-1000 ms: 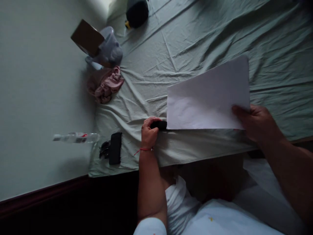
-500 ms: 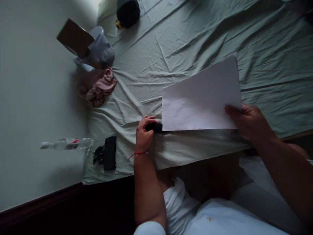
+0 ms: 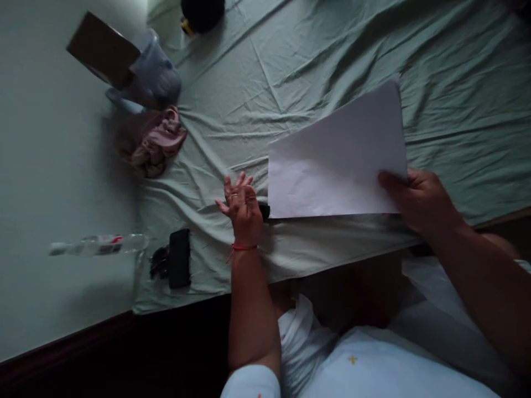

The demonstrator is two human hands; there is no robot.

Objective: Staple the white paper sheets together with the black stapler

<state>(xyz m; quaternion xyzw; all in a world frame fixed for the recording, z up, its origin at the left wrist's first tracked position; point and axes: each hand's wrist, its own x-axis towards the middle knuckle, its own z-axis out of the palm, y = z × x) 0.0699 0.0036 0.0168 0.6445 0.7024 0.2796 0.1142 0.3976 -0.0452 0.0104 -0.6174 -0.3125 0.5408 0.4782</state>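
Observation:
White paper [image 3: 332, 160] is raised at its right side over the green cloth. My right hand [image 3: 418, 199] pinches its lower right edge, thumb on top. A small black object [image 3: 264, 211] touches or nearly touches the paper's lower left corner. Beside that object is my left hand [image 3: 240, 207], its fingers spread and nothing visible in its grasp; part of the black object is hidden behind it. A red string circles the left wrist.
Green cloth [image 3: 232, 132] covers the table. Along the wall side are a clear bottle [image 3: 103, 245], a black phone-like item [image 3: 180, 258], pink fabric [image 3: 160, 141], a bag [image 3: 157, 72] and a brown box [image 3: 103, 50]. A dark round object [image 3: 203, 14] lies farther back.
My left hand has let go of the black object and spread its fingers. My right hand keeps hold of the paper. The whole view has shifted slightly.

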